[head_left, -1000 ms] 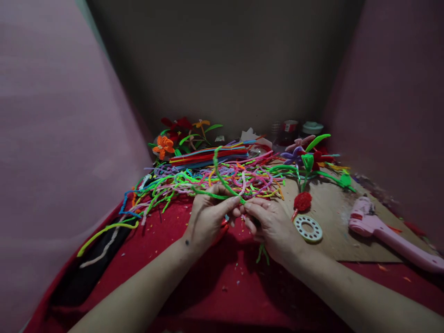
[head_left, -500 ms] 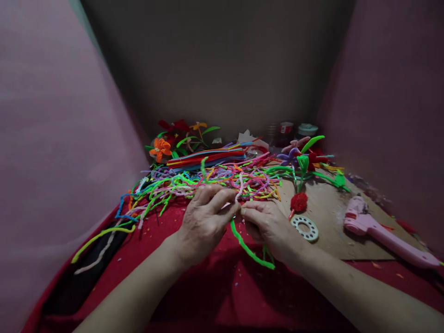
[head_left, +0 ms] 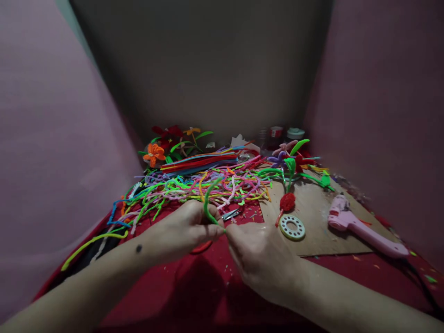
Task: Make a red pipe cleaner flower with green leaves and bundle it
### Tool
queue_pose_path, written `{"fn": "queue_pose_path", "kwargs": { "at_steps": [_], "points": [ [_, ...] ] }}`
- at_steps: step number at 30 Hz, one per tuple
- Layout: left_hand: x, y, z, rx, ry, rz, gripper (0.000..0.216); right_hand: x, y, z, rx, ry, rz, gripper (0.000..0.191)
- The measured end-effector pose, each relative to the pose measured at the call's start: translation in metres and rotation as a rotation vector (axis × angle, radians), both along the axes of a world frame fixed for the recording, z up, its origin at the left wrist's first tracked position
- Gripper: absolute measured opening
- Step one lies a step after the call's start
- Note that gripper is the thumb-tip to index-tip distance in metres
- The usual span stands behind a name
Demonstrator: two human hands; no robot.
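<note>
My left hand (head_left: 189,229) and my right hand (head_left: 258,256) meet fingertip to fingertip over the red cloth (head_left: 194,286), both pinched on one green pipe cleaner (head_left: 208,203). Its free end curves up above my left fingers. Just beyond my hands lies a tangled heap of coloured pipe cleaners (head_left: 194,185). Small metal clippers with a red handle (head_left: 231,214) lie on the cloth right behind my fingers.
A brown board (head_left: 322,222) at the right carries a white ring (head_left: 292,227), a red pompom flower (head_left: 287,202) and a pink glue gun (head_left: 360,226). Finished pipe-cleaner flowers (head_left: 156,152) and small jars (head_left: 277,134) stand at the back. Pink walls close in on both sides.
Both hands have drawn closer to me and lower in view. The green pipe cleaner's free end, hanging down half a second ago, now curls up above my left hand.
</note>
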State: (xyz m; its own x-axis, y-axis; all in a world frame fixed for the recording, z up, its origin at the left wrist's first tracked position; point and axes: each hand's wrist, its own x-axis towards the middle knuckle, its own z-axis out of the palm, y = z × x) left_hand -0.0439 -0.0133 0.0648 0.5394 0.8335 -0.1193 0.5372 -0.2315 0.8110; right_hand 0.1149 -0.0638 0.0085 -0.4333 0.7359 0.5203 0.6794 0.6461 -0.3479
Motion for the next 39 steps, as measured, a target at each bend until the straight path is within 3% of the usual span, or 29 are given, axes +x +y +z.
{"fn": "queue_pose_path", "kwargs": {
  "at_steps": [2, 4, 7, 9, 11, 13, 15, 18, 20, 22, 26, 35, 37, 39],
  "points": [
    [0.000, 0.000, -0.003, -0.370, -0.153, 0.096, 0.007, 0.001, -0.004, -0.002, 0.218, -0.170, 0.009, 0.017],
    [-0.002, -0.004, -0.009, -0.635, -0.298, 0.144, 0.006, 0.004, -0.007, -0.003, 0.363, -0.253, 0.023, 0.018],
    [-0.003, -0.012, -0.017, -0.759, -0.437, 0.193, 0.007, 0.007, -0.008, -0.004, 0.413, -0.220, 0.056, 0.020],
    [-0.003, -0.017, -0.018, -0.731, -0.458, 0.185, 0.009, 0.008, -0.009, -0.003, 0.327, -0.095, 0.070, 0.019],
    [-0.003, -0.021, -0.016, -0.660, -0.467, 0.164, 0.015, 0.007, -0.009, 0.001, 0.135, 0.105, 0.093, 0.021],
    [-0.004, -0.025, -0.015, -0.540, -0.458, 0.141, 0.020, 0.006, -0.008, 0.005, -0.153, 0.336, 0.125, 0.024],
    [-0.007, -0.029, -0.016, -0.325, -0.398, 0.145, 0.022, 0.005, -0.006, 0.008, -0.472, 0.565, 0.135, 0.024],
    [-0.011, -0.036, -0.019, 0.301, -0.246, 0.175, 0.011, 0.004, -0.003, 0.006, -0.863, 0.861, 0.146, 0.019],
    [-0.012, -0.038, -0.021, 0.740, -0.136, 0.111, 0.012, 0.003, -0.001, 0.003, -1.037, 0.989, 0.204, 0.016],
    [-0.012, -0.038, -0.022, 0.985, -0.035, -0.009, 0.016, 0.002, -0.001, 0.003, -1.133, 1.056, 0.244, 0.016],
    [-0.008, -0.034, -0.019, 1.070, 0.062, -0.076, 0.008, 0.000, -0.002, 0.006, -1.178, 1.077, 0.261, 0.021],
    [-0.006, -0.020, -0.015, 0.965, 0.082, -0.144, 0.010, 0.000, 0.011, 0.001, -1.077, 1.012, 0.256, 0.023],
    [-0.005, -0.015, -0.014, 0.956, 0.059, -0.104, 0.010, -0.001, 0.016, 0.004, -1.030, 0.982, 0.256, 0.023],
    [-0.004, -0.011, -0.016, 0.929, 0.035, 0.019, 0.005, -0.001, 0.021, 0.006, -0.895, 0.920, 0.217, 0.023]
  ]
}}
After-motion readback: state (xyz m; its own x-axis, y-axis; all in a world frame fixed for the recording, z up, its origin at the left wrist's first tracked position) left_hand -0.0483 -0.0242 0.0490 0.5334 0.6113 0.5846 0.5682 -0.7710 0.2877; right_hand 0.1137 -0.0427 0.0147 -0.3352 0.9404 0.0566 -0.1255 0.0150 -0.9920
